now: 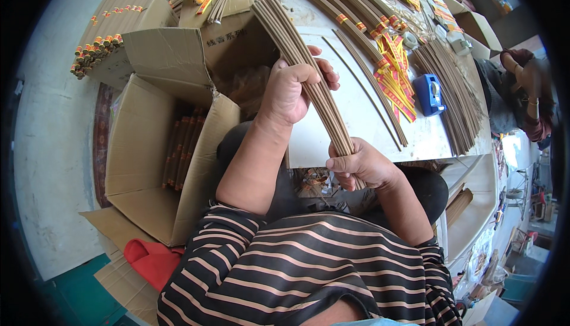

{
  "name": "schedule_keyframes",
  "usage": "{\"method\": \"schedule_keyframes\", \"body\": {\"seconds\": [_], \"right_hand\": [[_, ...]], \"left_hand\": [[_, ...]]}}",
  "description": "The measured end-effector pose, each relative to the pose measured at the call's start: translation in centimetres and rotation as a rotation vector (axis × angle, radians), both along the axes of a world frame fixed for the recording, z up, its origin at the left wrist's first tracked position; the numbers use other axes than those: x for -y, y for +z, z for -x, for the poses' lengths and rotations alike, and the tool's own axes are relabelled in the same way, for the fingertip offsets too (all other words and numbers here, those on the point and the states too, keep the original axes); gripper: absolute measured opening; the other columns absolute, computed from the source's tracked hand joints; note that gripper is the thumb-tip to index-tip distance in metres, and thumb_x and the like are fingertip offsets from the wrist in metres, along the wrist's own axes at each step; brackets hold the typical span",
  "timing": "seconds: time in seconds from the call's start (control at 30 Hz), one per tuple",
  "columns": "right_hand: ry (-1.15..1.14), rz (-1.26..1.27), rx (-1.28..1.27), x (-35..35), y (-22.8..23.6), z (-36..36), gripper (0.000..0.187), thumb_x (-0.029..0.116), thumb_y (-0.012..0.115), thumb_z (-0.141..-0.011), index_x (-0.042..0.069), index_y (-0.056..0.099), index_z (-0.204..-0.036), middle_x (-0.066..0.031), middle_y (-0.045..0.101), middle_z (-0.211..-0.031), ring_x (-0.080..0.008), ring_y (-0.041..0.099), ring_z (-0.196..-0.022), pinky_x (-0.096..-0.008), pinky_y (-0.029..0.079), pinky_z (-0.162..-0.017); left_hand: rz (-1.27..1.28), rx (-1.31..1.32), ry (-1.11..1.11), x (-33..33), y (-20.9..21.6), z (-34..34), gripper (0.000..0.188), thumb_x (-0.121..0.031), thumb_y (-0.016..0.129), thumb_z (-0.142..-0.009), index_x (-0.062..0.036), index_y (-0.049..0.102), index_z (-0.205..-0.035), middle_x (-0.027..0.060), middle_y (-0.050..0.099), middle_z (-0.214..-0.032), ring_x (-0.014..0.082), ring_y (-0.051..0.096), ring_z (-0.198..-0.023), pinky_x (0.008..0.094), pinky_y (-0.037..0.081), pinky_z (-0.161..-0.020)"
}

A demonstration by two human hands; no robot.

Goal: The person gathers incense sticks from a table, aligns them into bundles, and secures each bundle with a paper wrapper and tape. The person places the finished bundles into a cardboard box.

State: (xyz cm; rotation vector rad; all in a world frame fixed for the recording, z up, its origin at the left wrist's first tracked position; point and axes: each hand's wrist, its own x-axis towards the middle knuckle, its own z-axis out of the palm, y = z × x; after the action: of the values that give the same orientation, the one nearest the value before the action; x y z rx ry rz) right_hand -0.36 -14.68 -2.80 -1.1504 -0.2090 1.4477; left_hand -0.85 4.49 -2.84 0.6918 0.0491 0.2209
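A bundle of thin brown incense sticks [320,103] slants across the middle, over the near edge of the white table [312,148]. Around its upper half my left hand [290,88] is closed, thumb on top. My right hand [361,163] grips the lower end, where the stick tips poke out below the fingers. No band shows on this bundle. Several loose sticks [373,88] lie on the table to the right of it. Beyond them are red and yellow paper strips [395,80], a blue tape dispenser [428,94] and a wide pile of unwrapped sticks [449,96].
Banded bundles [341,14] lie at the table's far side. An open carton [139,148] on the left holds several wrapped bundles [183,148]. More banded bundles [119,20] are stacked at the far left. A red cloth [151,258] lies below the carton. Another person [522,83] is at the right.
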Motion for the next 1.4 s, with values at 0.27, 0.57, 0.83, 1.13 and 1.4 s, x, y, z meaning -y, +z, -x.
{"method": "schedule_keyframes", "body": {"seconds": [0.27, 0.57, 0.83, 1.13, 1.4], "right_hand": [[-0.006, 0.022, 0.046, 0.2, -0.1, -0.2, 0.019, 0.008, 0.064, -0.082, 0.005, 0.05, -0.07, -0.0016, 0.049, -0.047, -0.0089, 0.045, -0.035, -0.0209, 0.037, -0.035], [0.009, 0.017, 0.018, 0.4, -0.2, -0.5, 0.017, 0.007, 0.064, -0.081, 0.004, 0.049, -0.074, -0.0022, 0.049, -0.047, -0.01, 0.046, -0.035, -0.0222, 0.038, -0.035], [0.036, 0.041, 0.033, 0.8, -0.6, -0.7, 0.019, 0.006, 0.065, -0.081, 0.004, 0.047, -0.075, -0.0037, 0.047, -0.046, -0.0123, 0.045, -0.036, -0.0238, 0.038, -0.035], [0.044, 0.049, 0.015, 1.2, -0.2, -0.5, 0.021, 0.006, 0.067, -0.079, 0.004, 0.048, -0.07, -0.0015, 0.048, -0.05, -0.0093, 0.047, -0.037, -0.0214, 0.039, -0.035], [0.066, 0.026, 0.004, 1.8, -0.6, -0.5, 0.02, 0.005, 0.067, -0.079, 0.003, 0.049, -0.071, -0.0022, 0.048, -0.049, -0.0103, 0.047, -0.037, -0.0224, 0.039, -0.035]], "left_hand": [[-0.071, -0.072, 0.03, 0.4, 0.6, 0.0, 0.039, 0.004, 0.048, -0.066, 0.0028, 0.045, -0.105, 0.018, 0.061, -0.08, 0.0308, 0.063, -0.077, 0.0456, 0.054, -0.076], [-0.08, -0.085, 0.014, 0.3, 0.6, -0.1, 0.041, 0.004, 0.048, -0.064, 0.0036, 0.043, -0.105, 0.0197, 0.06, -0.08, 0.032, 0.063, -0.077, 0.0468, 0.053, -0.078], [-0.179, -0.084, 0.108, -0.3, 0.0, -0.2, 0.03, 0.002, 0.052, -0.066, 0.0026, 0.053, -0.095, 0.0127, 0.061, -0.078, 0.0246, 0.061, -0.07, 0.0378, 0.052, -0.073], [-0.173, -0.144, 0.211, -1.9, -0.2, 0.0, 0.034, 0.0, 0.056, -0.068, 0.002, 0.056, -0.102, 0.0087, 0.06, -0.077, 0.017, 0.059, -0.068, 0.0277, 0.051, -0.067], [-0.199, -0.093, 0.262, -2.3, 0.4, 0.1, 0.031, -0.001, 0.057, -0.069, 0.0013, 0.055, -0.1, 0.0099, 0.061, -0.078, 0.0199, 0.062, -0.067, 0.0335, 0.055, -0.069]]}}
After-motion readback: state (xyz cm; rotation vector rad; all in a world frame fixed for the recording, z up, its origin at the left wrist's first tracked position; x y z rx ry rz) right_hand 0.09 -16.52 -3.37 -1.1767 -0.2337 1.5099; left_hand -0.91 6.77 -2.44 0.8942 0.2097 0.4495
